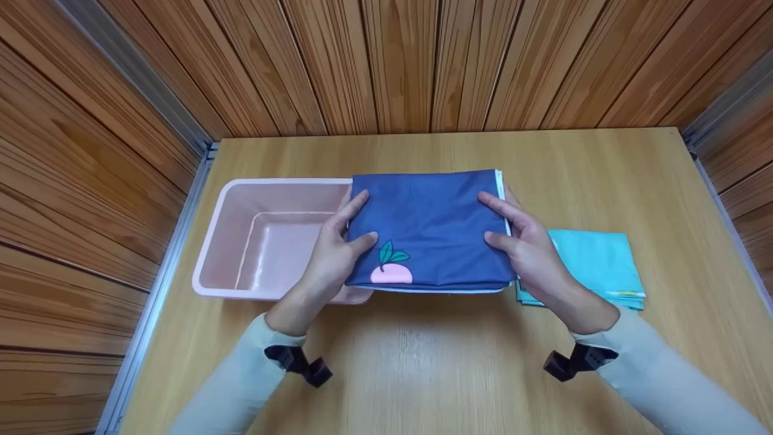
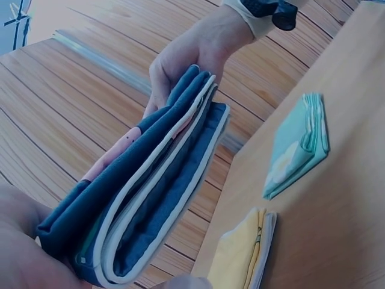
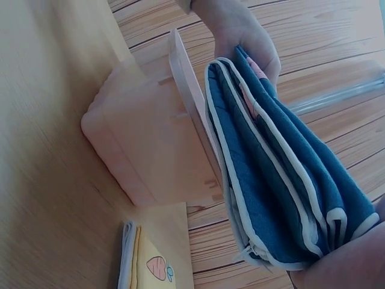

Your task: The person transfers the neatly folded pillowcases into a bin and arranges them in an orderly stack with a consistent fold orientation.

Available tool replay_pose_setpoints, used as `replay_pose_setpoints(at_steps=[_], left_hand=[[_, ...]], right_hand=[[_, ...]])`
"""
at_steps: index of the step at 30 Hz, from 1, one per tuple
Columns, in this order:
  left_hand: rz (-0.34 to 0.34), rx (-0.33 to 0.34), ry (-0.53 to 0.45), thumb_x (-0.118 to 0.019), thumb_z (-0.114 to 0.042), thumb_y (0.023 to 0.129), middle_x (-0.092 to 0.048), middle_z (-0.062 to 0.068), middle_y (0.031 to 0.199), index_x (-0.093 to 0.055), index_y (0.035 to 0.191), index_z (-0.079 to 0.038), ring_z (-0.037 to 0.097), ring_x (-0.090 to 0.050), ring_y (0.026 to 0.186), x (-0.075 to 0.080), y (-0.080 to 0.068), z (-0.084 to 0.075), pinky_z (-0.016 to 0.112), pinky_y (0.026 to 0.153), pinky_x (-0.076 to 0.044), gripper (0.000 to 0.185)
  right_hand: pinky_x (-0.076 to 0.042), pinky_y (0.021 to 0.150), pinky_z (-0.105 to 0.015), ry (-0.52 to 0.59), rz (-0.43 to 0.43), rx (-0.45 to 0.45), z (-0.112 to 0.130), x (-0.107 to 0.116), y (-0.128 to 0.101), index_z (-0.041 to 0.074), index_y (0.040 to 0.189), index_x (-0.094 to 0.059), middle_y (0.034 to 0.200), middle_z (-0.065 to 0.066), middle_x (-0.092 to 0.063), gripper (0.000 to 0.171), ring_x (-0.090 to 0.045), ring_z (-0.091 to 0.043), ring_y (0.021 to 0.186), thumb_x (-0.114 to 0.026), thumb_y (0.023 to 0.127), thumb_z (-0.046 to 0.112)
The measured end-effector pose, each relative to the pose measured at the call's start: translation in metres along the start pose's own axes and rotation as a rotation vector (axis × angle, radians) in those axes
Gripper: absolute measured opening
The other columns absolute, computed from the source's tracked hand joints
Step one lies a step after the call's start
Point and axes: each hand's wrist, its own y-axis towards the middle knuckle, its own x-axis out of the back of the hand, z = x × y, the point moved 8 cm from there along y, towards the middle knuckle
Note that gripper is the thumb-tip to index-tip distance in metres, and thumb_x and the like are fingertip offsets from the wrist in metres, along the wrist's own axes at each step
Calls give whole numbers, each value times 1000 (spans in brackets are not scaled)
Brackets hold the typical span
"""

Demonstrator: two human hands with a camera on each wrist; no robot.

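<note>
Both hands hold up a folded dark blue cloth [image 1: 432, 229], printed with a pink fruit and green leaves at its near left corner. My left hand [image 1: 332, 254] grips its left edge, thumb on top and fingers reaching underneath. At the right edge, my right hand [image 1: 528, 254] grips it the same way. White piping lines the cloth's stacked layers, plain in the left wrist view on the blue cloth [image 2: 162, 186]. The cloth is level above the table and overlaps the right end of a pink plastic bin [image 1: 208, 241] in the head view.
A folded turquoise cloth [image 1: 598, 260] lies on the wooden table [image 1: 423, 368] at the right, partly behind my right hand. A folded yellow cloth [image 2: 237, 253] lies on the table too, hidden in the head view. Wood-plank walls [image 1: 398, 66] stand at the back and sides.
</note>
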Motion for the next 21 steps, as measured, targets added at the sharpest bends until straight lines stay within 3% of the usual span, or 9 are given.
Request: replay_pose_setpoints(at_steps=[13, 21], left_hand=[[-12, 24, 6, -55, 10, 97, -9, -5, 171, -40, 157, -15, 19, -10, 156, 16, 0, -6, 33, 124, -16, 68], [-17, 75, 24, -57, 5, 99, -9, -9, 171, -40, 158, -22, 19, -12, 156, 30, -2, -4, 36, 124, -20, 68]], right_hand=[[-7, 125, -34, -23, 18, -28, 3, -14, 6, 7, 156, -40, 171, 4, 1, 59, 6, -13, 156, -43, 100, -11], [-5, 125, -32, -22, 10, -25, 2, -24, 12, 7, 155, -42, 172, 3, 0, 59, 7, -14, 156, -44, 99, -11]])
